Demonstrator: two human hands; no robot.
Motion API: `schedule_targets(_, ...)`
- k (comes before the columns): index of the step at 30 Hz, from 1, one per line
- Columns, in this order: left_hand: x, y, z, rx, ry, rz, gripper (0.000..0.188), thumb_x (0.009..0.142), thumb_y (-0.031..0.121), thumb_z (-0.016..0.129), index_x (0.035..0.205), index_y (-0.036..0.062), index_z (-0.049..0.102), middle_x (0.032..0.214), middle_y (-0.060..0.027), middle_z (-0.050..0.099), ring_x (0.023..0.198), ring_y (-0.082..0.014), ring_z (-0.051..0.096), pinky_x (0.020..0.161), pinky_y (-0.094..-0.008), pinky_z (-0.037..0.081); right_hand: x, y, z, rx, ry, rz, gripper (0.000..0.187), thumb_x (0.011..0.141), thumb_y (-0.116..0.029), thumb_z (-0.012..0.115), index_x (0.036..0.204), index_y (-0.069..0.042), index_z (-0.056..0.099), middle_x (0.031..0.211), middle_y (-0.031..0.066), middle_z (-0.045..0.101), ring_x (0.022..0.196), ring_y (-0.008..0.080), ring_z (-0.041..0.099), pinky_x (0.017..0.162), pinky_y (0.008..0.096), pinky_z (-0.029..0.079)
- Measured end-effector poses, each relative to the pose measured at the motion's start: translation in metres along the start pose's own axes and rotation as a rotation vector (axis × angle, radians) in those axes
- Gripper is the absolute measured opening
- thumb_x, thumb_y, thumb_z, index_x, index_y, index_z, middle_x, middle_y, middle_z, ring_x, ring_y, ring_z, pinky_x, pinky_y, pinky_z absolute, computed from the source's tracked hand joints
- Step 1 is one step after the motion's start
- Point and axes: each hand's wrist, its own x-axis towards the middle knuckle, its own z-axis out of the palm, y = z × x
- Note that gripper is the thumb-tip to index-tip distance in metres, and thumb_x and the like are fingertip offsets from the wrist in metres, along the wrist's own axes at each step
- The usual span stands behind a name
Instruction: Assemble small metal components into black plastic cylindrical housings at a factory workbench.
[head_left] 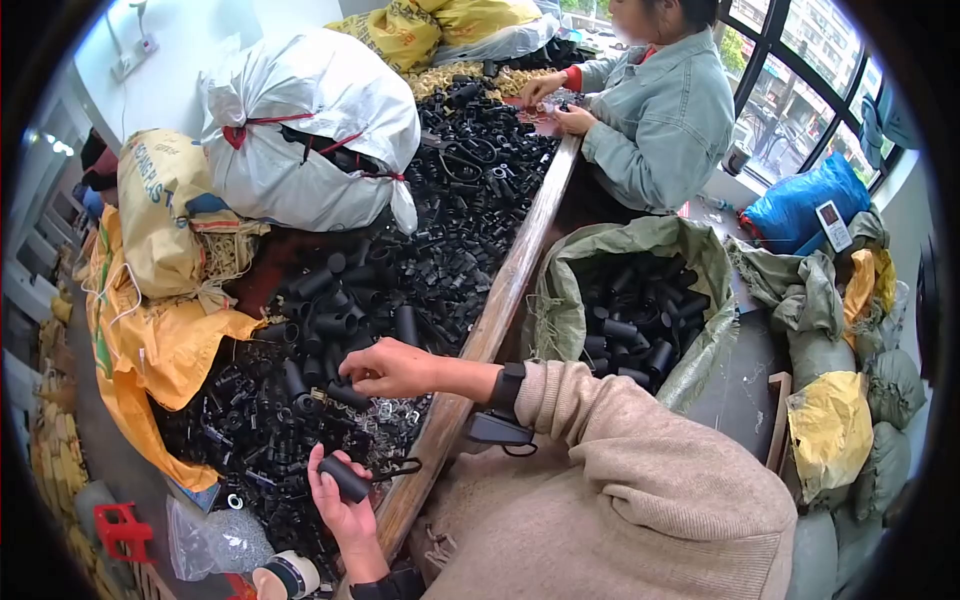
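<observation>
My left hand (345, 515) is closed around a short, matte black cylinder (345, 479), held tilted above the near end of the pile. Farther up, my right hand (395, 369) hovers over the heap with its fingers bent and pressed together. Whatever its fingertips hold, if anything, is too small to make out. Just under them lies another black tube (348, 397). Small clear and metallic pieces (395, 420) are scattered beside it. A dark looped handle (400, 468) lies by the wooden edge, close to my left hand.
A wooden rail (500, 300) borders the table piled with black parts. An open green sack (640, 240) of black cylinders stands to the right. Left are a big white sack (310, 120) and an orange sack (160, 340). Across, a person (655, 120) handles small parts.
</observation>
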Motion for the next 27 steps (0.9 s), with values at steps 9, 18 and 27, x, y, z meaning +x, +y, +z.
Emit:
schedule_targets(9,-0.007,-0.015,0.013,-0.133,0.144,0.004,0.058,0.075,0.023,0.062,0.121,0.0012,0.035,0.102,-0.0129,0.051,0.08,-0.0218,0.053,0.075,-0.0348,0.044,-0.023,0.009,0.01,-0.017,0.014,0.063,0.026,0.079,-0.006,0.055,0.104,-0.002,0.054,0.074,0.0014,0.057,0.065,0.0036,0.049,0.057,0.0189,0.042)
schedule_targets(18,-0.011,-0.009,-0.008,-0.224,0.206,-0.056,0.042,0.076,0.012,0.062,0.113,0.0032,0.044,0.103,-0.0131,0.054,0.085,-0.0186,0.055,0.077,-0.0294,0.045,-0.013,0.021,0.025,-0.027,-0.118,0.153,0.025,0.081,-0.005,0.054,0.105,0.002,0.051,0.081,0.0031,0.059,0.068,0.0033,0.05,0.059,0.0166,0.041)
schedule_targets(27,0.003,-0.002,0.0,-0.217,0.204,-0.037,0.04,0.075,0.01,0.062,0.111,0.0031,0.046,0.101,-0.0115,0.055,0.088,-0.018,0.055,0.079,-0.029,0.044,-0.009,0.012,0.025,0.022,-0.097,0.138,0.032,0.078,-0.009,0.058,0.108,0.001,0.05,0.084,0.0041,0.059,0.07,0.0054,0.051,0.061,0.0189,0.043)
